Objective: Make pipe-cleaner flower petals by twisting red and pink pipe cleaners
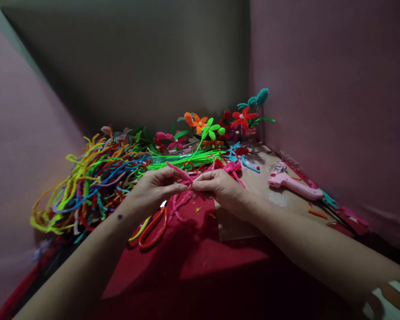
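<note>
A pink pipe cleaner [179, 170] runs between my two hands above the table. My left hand [155, 189] pinches it, and its tip sticks up past the fingers. From the other side my right hand [216, 186] grips it with thumb and forefinger, close to the left fingertips. More pink pipe cleaners [179, 206] lie just below and behind the hands. Orange-handled scissors [153, 231] rest below my left hand, their blades partly hidden. Beside them is a short yellow pipe cleaner [140, 229].
A tangled heap of coloured pipe cleaners [86, 186] lies at left. Straight green stems [186, 158] lie behind my hands, with pipe-cleaner flowers [208, 129] at the back. A pink glue gun [296, 184] rests on a brown board [233, 226] at right. Walls enclose the red table [220, 262].
</note>
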`<control>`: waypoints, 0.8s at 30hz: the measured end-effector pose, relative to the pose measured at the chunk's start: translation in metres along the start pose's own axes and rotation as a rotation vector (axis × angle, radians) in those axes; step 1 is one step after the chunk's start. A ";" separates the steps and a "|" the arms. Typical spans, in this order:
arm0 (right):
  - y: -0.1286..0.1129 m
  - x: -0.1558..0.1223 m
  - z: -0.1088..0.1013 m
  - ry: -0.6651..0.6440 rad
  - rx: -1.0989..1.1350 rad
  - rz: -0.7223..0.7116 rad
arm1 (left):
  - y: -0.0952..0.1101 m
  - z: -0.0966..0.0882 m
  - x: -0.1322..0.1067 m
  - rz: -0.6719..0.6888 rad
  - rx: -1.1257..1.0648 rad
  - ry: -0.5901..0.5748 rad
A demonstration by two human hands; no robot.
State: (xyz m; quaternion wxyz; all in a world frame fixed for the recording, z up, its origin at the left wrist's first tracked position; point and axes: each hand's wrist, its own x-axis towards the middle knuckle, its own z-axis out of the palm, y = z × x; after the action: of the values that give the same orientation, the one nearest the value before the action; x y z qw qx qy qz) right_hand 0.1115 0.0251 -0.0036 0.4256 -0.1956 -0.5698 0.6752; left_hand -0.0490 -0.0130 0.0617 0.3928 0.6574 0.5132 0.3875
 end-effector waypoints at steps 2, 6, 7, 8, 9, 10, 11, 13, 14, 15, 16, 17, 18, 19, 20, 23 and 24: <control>0.001 0.000 -0.002 -0.039 0.024 0.007 | -0.001 0.005 0.001 0.025 0.009 0.003; -0.001 0.000 -0.002 -0.026 -0.041 0.029 | -0.003 0.005 0.007 0.046 0.127 -0.015; -0.002 -0.001 -0.001 -0.006 -0.073 0.032 | -0.002 0.004 0.008 0.025 0.150 -0.038; -0.002 -0.001 0.000 0.013 -0.117 0.032 | -0.002 0.004 0.009 -0.015 0.163 -0.062; -0.002 -0.002 0.001 0.036 -0.183 0.024 | -0.003 0.004 0.011 -0.076 0.159 -0.083; -0.002 -0.003 0.002 0.061 -0.278 -0.005 | -0.004 0.004 0.012 -0.148 0.137 -0.095; -0.001 -0.004 0.003 0.089 -0.401 -0.061 | -0.006 0.005 0.014 -0.223 0.096 -0.108; 0.003 -0.005 0.005 0.164 -0.681 -0.234 | -0.011 0.007 0.017 -0.334 -0.044 -0.128; 0.005 -0.006 0.005 0.207 -0.797 -0.318 | -0.014 0.009 0.019 -0.355 -0.122 -0.138; 0.007 -0.005 0.006 0.244 -0.872 -0.377 | -0.017 0.011 0.020 -0.350 -0.186 -0.143; 0.008 -0.005 0.006 0.268 -0.896 -0.396 | -0.019 0.012 0.020 -0.326 -0.224 -0.145; 0.009 -0.004 0.005 0.279 -0.870 -0.375 | -0.022 0.013 0.021 -0.288 -0.234 -0.142; 0.009 -0.002 0.005 0.277 -0.805 -0.325 | -0.023 0.013 0.020 -0.240 -0.215 -0.136; 0.009 -0.001 0.004 0.264 -0.717 -0.259 | -0.025 0.012 0.020 -0.191 -0.167 -0.134; 0.008 0.001 0.003 0.248 -0.623 -0.188 | -0.026 0.011 0.019 -0.144 -0.105 -0.129; 0.007 0.004 0.000 0.212 -0.414 -0.023 | -0.030 0.009 0.018 0.004 0.090 -0.074; 0.007 0.004 -0.001 0.215 -0.385 -0.002 | -0.032 0.009 0.019 0.048 0.160 -0.039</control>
State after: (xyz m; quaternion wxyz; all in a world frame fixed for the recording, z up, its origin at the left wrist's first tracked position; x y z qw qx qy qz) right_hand 0.1072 0.0290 -0.0090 0.4393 -0.3438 -0.6396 0.5289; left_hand -0.0495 0.0096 0.0306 0.3396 0.7061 0.5188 0.3419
